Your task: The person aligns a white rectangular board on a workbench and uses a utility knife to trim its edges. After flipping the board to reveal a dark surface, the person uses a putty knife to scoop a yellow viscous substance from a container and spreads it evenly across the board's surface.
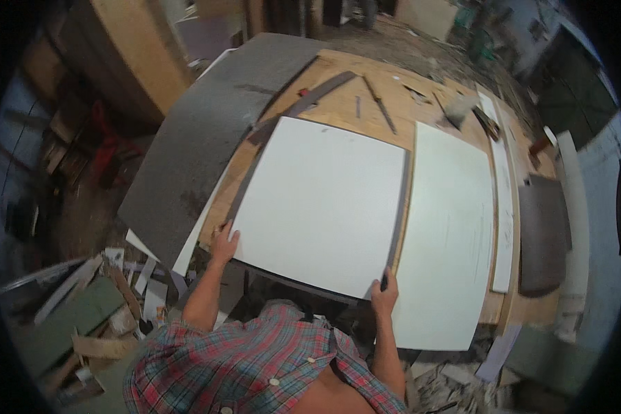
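Observation:
A white rectangular board (324,200) lies flat on the wooden worktable in front of me. A dark grey sheet (399,231) shows beneath it as a strip along its sides and near edge. My left hand (224,243) grips the board's near left corner, thumb on top and fingers at the side. At the near right corner, my right hand (385,293) holds the edges of the board and the grey sheet; its fingertips are partly hidden. Right of the board lies a pale greenish-white panel (448,234).
The plywood tabletop (386,72) carries a dark curved strip (331,90), a thin long tool (379,103) and a hammer (544,143). A large grey sheet (207,124) leans over the left side. Scraps and offcuts (83,338) litter the floor at left.

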The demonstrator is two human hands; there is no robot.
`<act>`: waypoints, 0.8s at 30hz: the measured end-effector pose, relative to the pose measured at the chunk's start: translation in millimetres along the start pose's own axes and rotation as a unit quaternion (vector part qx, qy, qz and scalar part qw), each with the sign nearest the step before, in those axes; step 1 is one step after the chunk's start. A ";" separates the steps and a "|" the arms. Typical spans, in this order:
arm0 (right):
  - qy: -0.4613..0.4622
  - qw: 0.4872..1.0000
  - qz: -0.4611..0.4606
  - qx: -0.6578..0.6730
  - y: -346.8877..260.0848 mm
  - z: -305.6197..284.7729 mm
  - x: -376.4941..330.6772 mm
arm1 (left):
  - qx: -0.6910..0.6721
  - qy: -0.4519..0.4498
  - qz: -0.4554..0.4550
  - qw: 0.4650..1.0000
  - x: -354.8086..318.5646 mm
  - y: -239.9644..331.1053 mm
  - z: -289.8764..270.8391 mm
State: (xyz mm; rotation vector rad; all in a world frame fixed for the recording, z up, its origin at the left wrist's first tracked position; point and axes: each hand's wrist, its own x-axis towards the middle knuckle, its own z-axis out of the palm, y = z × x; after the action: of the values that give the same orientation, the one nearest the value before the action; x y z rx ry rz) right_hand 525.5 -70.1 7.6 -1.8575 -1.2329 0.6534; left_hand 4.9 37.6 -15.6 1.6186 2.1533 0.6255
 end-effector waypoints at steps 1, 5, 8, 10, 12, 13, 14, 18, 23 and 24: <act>0.021 1.000 0.021 0.008 0.2 6.4 0.0 | 0.012 0.004 -0.013 1.000 -3.5 2.5 -1.8; 0.049 0.988 0.046 -0.139 -17.5 25.6 3.1 | 0.032 -0.019 -0.051 0.998 -9.0 27.2 -24.1; 0.101 0.974 0.065 -0.193 -15.1 42.8 20.2 | 0.004 -0.042 -0.038 0.998 -6.2 33.8 -34.4; 0.098 0.976 0.048 -0.191 -6.7 41.8 25.4 | 0.047 -0.047 -0.023 0.998 -3.7 30.0 -29.8; 0.069 0.982 0.068 -0.165 -15.5 44.0 25.7 | 0.069 -0.040 -0.027 0.996 -3.2 14.5 -28.4; 0.062 0.981 0.064 -0.174 -19.2 43.2 28.6 | 0.072 -0.036 -0.024 0.996 -0.1 16.1 -22.9; 0.054 0.980 0.060 -0.184 -22.5 45.5 29.4 | 0.006 -0.041 -0.029 0.999 3.9 12.6 -25.0; 0.104 0.974 0.032 -0.198 -23.9 59.0 28.8 | -0.008 -0.057 -0.016 0.998 9.3 12.0 -39.5; 0.100 0.978 0.040 -0.178 -15.5 58.9 27.3 | 0.042 -0.036 0.014 0.998 15.1 6.3 -31.5; 0.081 0.977 0.051 -0.192 -30.8 59.8 26.2 | 0.048 -0.032 0.009 0.998 13.7 4.0 -30.8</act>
State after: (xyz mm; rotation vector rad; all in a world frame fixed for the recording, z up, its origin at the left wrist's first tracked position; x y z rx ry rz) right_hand 474.3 -19.7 0.6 -2.2567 -1.2249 0.3213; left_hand -12.3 47.9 11.8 1.6861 2.1541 0.4759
